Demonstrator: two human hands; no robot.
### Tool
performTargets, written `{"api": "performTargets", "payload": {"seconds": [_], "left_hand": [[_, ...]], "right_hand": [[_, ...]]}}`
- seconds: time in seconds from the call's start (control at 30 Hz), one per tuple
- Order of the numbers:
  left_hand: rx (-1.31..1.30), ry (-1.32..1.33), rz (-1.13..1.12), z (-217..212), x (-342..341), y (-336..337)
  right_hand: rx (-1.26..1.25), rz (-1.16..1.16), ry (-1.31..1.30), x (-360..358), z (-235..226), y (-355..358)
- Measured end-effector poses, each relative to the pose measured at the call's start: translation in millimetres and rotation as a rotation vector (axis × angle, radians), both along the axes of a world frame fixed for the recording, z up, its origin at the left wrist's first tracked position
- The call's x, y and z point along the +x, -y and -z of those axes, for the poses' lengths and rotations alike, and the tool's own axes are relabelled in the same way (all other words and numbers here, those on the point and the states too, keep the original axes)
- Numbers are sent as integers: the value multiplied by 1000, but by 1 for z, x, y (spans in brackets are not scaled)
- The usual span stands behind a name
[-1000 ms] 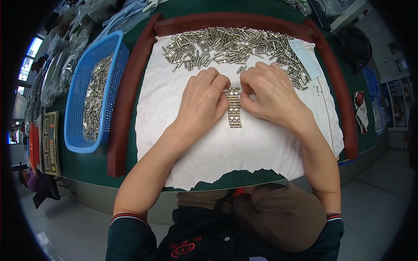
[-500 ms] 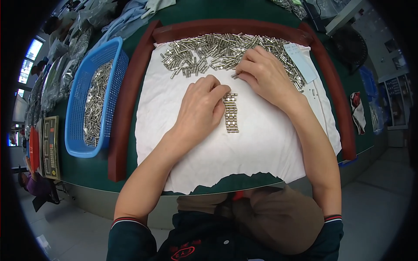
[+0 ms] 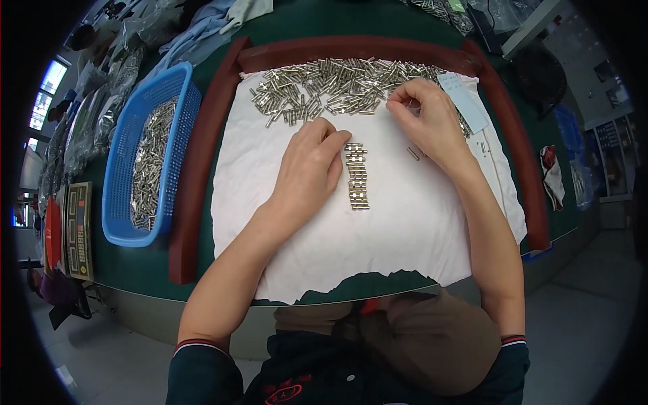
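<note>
- Near frame centre, left hand [image 3: 312, 165] lying flat on white cloth [image 3: 378, 243], fingertips touching the top of a neat column of small metal pins [image 3: 357, 176]; fingers loosely bent, nothing clasped.
- Upper right of centre, right hand [image 3: 426, 121] at the edge of the loose pin heap [image 3: 337, 91], thumb and forefinger pinched together, apparently on a pin or two; too small to tell for sure.
- Judged by the layout: only a short column arranged so far, the bulk of the heap across the top of the cloth not yet sorted; a couple of stray pins [image 3: 413, 153] just right of the column.
- At left of frame, blue basket [image 3: 120, 196] holding more pins.
- Compared with a second ago: right hand gone from beside the column up to the heap; left hand kept beside the column.
</note>
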State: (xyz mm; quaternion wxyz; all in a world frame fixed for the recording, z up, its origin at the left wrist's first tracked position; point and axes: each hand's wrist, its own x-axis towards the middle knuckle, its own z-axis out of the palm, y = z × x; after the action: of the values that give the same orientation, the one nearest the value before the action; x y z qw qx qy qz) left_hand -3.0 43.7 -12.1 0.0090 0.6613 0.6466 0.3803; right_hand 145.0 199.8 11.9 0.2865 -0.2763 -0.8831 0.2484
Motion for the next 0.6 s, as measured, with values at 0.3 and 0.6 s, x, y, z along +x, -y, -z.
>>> {"api": "performTargets", "payload": {"seconds": [0.3,0.6], "left_hand": [[-17,-7,41,0,3,-5],[-21,11,52,0,3,-4]], "right_hand": [[212,-71,89,-12,12,0],[273,-80,82,-13,15,-5]]}}
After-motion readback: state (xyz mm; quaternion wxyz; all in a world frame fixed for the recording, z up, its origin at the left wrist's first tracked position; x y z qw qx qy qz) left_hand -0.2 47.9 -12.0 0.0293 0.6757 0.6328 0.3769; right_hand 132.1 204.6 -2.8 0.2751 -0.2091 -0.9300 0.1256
